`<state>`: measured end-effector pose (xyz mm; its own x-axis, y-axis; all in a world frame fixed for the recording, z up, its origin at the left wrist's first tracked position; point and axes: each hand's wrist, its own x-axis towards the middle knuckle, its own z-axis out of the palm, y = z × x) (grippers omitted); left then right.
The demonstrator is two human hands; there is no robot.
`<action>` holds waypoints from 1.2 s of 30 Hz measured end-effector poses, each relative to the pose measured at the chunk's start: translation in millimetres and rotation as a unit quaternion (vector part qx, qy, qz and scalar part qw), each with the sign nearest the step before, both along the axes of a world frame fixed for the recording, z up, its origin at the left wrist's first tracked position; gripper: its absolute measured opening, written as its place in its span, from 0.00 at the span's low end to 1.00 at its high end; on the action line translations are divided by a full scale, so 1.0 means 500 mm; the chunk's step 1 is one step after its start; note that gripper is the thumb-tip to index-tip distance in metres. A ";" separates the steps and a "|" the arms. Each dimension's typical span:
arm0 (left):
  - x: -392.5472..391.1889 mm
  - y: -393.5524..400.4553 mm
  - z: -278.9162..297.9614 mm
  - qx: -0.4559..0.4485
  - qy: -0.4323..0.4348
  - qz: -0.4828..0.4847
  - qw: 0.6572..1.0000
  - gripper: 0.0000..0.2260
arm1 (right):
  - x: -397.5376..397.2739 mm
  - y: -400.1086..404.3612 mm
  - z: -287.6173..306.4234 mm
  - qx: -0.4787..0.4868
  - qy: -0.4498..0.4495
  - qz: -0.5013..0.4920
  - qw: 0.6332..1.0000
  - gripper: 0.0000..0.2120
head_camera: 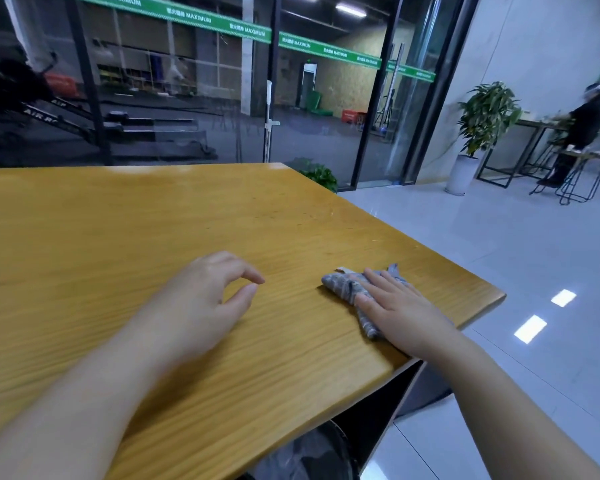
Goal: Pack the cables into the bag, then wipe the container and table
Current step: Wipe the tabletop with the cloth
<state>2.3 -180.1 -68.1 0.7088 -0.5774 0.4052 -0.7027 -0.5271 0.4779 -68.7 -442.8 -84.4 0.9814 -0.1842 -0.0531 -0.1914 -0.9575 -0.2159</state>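
Observation:
A yellow wooden table (125, 237) fills the near view. My right hand (400, 310) lies flat with straight fingers on a crumpled grey cloth (345, 287), pressing it to the tabletop near the right edge. My left hand (205, 303) rests on the table's middle, fingers loosely curled, thumb and forefinger apart, holding nothing. No cables, bag or container are in view.
The table's right edge (465, 327) drops to a glossy tiled floor (499, 244). Glass walls stand behind the table. A potted plant (482, 123) and a person at another table (582, 133) are far right. Something dark sits below the table's near corner (309, 455).

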 end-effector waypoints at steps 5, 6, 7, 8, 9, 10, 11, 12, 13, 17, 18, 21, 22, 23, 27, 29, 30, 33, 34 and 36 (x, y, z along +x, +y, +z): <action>0.006 0.004 -0.006 -0.014 0.005 0.017 1.000 0.06 | 0.032 -0.066 0.004 0.085 -0.042 -0.106 0.990 0.23; 0.006 0.004 -0.006 -0.014 0.004 0.021 1.000 0.05 | 0.041 -0.077 0.007 0.097 -0.045 -0.124 0.987 0.23; 0.006 0.003 -0.006 -0.015 0.002 0.021 1.000 0.05 | 0.050 -0.085 0.010 0.106 -0.049 -0.140 0.983 0.23; 0.006 0.003 -0.006 -0.017 0.001 0.020 1.000 0.05 | 0.061 -0.090 0.014 0.112 -0.051 -0.156 0.980 0.23; 0.006 0.003 -0.006 -0.018 0.004 0.019 1.000 0.05 | 0.072 -0.095 0.017 0.112 -0.053 -0.171 0.977 0.23; 0.006 0.003 -0.007 -0.019 0.006 0.019 1.000 0.06 | 0.085 -0.100 0.018 0.107 -0.057 -0.187 0.975 0.23; 0.006 0.004 -0.008 -0.020 0.005 0.020 1.000 0.06 | 0.101 -0.106 0.017 0.100 -0.063 -0.203 0.972 0.23; 0.006 0.005 -0.008 -0.019 0.003 0.023 1.000 0.06 | 0.115 -0.110 0.015 0.095 -0.068 -0.225 0.967 0.23; 0.006 0.006 -0.007 -0.020 0.001 0.027 0.999 0.06 | 0.128 -0.114 0.012 0.101 -0.078 -0.248 0.960 0.24; 0.011 0.010 -0.003 -0.023 -0.004 0.036 0.999 0.05 | 0.154 -0.118 0.012 0.269 -0.216 -0.302 0.889 0.23; 0.012 0.011 -0.002 -0.025 -0.008 0.035 0.999 0.05 | 0.155 -0.119 0.020 0.321 -0.253 -0.310 0.858 0.22; 0.012 0.013 -0.001 -0.025 -0.015 0.035 0.999 0.05 | 0.144 -0.125 0.059 0.377 -0.329 -0.329 0.801 0.20; 0.013 0.014 -0.001 -0.024 -0.018 0.035 0.999 0.06 | 0.139 -0.125 0.072 0.345 -0.349 -0.318 0.811 0.19; 0.014 0.014 -0.001 -0.024 -0.022 0.035 0.999 0.06 | 0.130 -0.120 0.084 0.302 -0.368 -0.292 0.830 0.18; 0.015 0.013 0.000 -0.024 -0.027 0.028 0.999 0.05 | 0.102 -0.068 0.106 0.171 -0.312 -0.143 0.923 0.14; 0.014 0.014 0.000 -0.022 -0.025 0.022 0.999 0.04 | 0.100 -0.036 0.092 0.141 -0.194 -0.079 0.968 0.13; 0.014 0.014 -0.001 -0.020 -0.023 0.021 0.999 0.04 | 0.101 -0.023 0.077 0.134 -0.124 -0.056 0.982 0.14; 0.014 0.014 -0.003 -0.023 -0.010 0.030 0.999 0.04 | 0.106 -0.015 0.027 0.033 0.037 -0.005 0.999 0.24; 0.014 0.014 -0.004 -0.023 -0.006 0.031 0.999 0.04 | 0.108 -0.020 0.016 0.007 0.052 0.001 0.999 0.25; 0.014 0.015 -0.007 -0.021 -0.004 0.031 0.999 0.08 | 0.113 -0.043 0.005 -0.011 0.062 -0.020 0.998 0.26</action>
<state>9.5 -172.7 -71.4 0.7397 -0.5143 0.4340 -0.6727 -0.5492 0.4958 -12.3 -464.3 -82.2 0.9593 -0.2257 -0.1699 -0.2539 -0.9526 -0.1676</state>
